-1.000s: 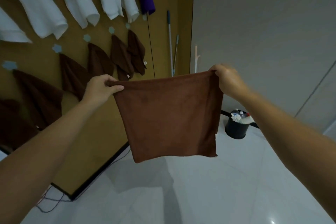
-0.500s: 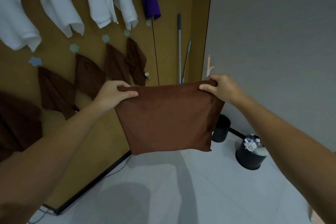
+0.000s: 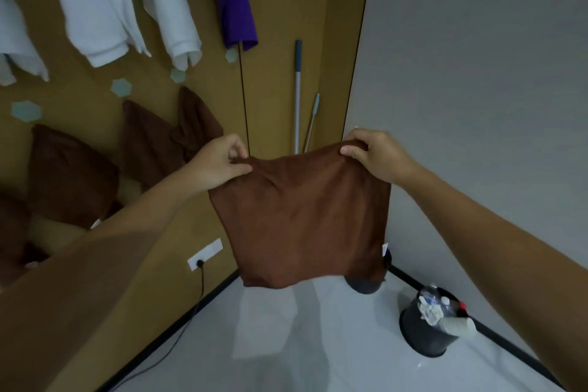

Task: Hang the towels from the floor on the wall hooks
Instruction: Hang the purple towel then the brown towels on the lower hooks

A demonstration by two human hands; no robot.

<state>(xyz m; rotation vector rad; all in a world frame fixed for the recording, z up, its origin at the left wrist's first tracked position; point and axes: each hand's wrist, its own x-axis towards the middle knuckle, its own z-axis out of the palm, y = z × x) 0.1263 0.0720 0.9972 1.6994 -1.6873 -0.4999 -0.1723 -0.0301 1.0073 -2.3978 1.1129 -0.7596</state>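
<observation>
While the left hand (image 3: 219, 162) and right hand (image 3: 377, 157) each pinch a top corner, the square brown microfibre towel (image 3: 302, 223) hangs slack beneath both grips.

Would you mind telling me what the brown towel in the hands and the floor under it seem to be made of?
The brown towel looks like soft microfibre or terry cloth: matte, with a fuzzy nap, bunching where the left hand and right hand pinch its top corners. The floor looks like glossy pale tile or polished stone: it shows reflections.
</observation>
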